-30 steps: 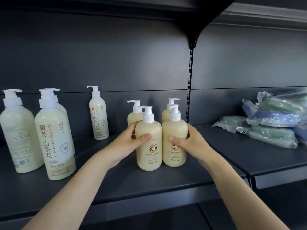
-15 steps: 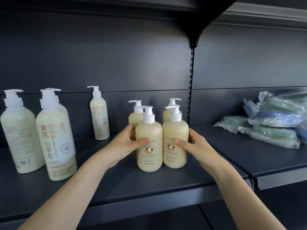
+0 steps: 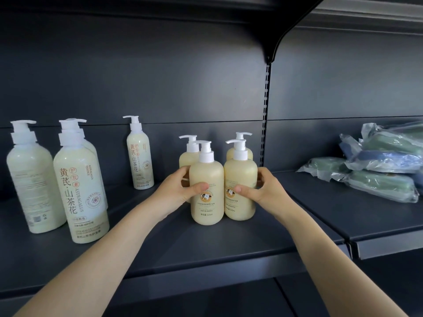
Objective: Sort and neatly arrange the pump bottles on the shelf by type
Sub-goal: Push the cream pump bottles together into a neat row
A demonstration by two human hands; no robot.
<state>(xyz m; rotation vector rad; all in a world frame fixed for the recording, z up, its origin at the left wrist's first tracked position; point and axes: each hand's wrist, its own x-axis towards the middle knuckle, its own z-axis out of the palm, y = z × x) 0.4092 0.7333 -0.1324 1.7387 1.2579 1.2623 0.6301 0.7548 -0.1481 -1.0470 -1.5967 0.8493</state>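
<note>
Left hand (image 3: 180, 191): curled round front-left yellow bottle (image 3: 207, 211) — frame centre.
Right hand (image 3: 265, 193): curled round front-right yellow bottle (image 3: 240, 177) — bottles side by side.

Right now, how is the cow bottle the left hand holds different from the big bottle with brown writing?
The cow bottle is shorter and rounder; the big bottle is taller. The cow bottle is buttery yellow; the big bottle is pale greenish cream. The left hand grips the cow bottle; no hand touches the big bottle. Both stand upright with white pumps.
</note>
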